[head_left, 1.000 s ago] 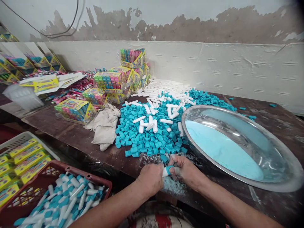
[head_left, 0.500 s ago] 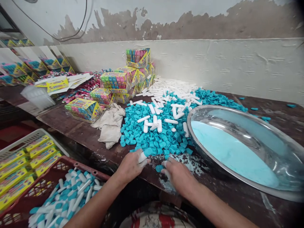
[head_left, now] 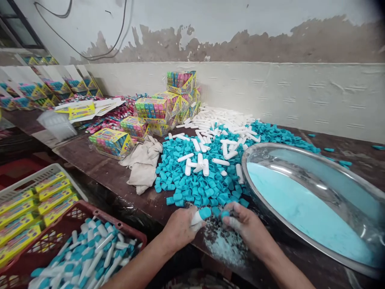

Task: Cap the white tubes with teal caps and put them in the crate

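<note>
Nearest, the left hand (head_left: 179, 228) is clenched around a short white plastic tube with a teal cap (head_left: 201, 215), the capped end poking out past the thumb toward the right. Just beside it, the right hand (head_left: 247, 225) pinches a loose teal plastic cap (head_left: 225, 214) in its fingertips, above spilled pale blue powder (head_left: 227, 245) on the dark wooden table (head_left: 99, 170). Beyond lies the heap of teal caps (head_left: 195, 182), topped by bare white tubes (head_left: 221, 161). Right sits a wide steel bowl (head_left: 315, 156) of blue powder.
</note>
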The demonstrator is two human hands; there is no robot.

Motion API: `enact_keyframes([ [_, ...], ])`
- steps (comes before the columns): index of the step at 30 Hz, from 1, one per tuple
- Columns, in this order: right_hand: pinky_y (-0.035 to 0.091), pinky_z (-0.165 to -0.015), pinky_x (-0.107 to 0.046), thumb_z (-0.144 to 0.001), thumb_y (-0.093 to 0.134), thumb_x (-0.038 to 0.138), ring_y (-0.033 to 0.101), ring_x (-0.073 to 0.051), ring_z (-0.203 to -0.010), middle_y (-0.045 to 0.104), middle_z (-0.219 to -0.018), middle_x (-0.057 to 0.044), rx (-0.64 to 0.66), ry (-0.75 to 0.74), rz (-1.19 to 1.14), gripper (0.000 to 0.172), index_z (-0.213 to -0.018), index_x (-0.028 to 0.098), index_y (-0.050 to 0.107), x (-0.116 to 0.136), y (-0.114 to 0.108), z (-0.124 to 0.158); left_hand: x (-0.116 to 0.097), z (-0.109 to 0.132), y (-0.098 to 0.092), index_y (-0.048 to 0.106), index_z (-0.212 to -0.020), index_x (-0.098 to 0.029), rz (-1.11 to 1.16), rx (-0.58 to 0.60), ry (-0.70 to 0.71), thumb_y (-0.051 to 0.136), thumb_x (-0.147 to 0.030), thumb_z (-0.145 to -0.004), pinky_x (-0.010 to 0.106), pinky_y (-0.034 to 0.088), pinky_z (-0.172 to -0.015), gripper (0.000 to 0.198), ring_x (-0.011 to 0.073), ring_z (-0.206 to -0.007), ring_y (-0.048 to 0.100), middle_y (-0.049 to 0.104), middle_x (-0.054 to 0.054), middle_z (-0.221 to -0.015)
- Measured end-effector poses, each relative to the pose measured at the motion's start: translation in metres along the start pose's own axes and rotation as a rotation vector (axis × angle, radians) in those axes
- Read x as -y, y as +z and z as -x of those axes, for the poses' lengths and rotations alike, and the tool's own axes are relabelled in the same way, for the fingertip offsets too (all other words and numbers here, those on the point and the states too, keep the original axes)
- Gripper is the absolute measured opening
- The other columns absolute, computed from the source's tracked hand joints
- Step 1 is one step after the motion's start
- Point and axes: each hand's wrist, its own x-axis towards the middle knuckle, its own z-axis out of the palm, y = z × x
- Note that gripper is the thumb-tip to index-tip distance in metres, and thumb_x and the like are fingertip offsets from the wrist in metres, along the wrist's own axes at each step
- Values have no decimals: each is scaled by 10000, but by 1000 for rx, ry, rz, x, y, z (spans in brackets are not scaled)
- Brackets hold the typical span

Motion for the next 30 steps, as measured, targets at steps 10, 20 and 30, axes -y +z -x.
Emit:
enact_keyframes([
  [10,372,-693,-280,-687,637,397,495,-165,-715,565,-705,8,-182,12,-217,220,-701,187,575,6,8,6,-13,-1,21,561,-824,-209,-149,76,33,517,-438,-781,230,369,-569,237,193,-712,611,653,21,-757],
  [20,359,-583,-261,-770,531,416,469,-136,-546,523,-533,30,154,-15,-11,234,-734,184,533,25,-17,10,-14,-3,25,564,-843,-205,-205,83,71,511,-437,-793,241,400,-579,244,220,-738,631,668,45,-787],
  [30,328,-546,-235,-771,554,425,435,-106,-528,530,-537,36,220,19,-168,267,-706,167,529,17,-22,11,-20,-7,25,580,-868,-192,-199,104,55,519,-431,-786,249,407,-589,260,215,-712,621,668,58,-786],
])
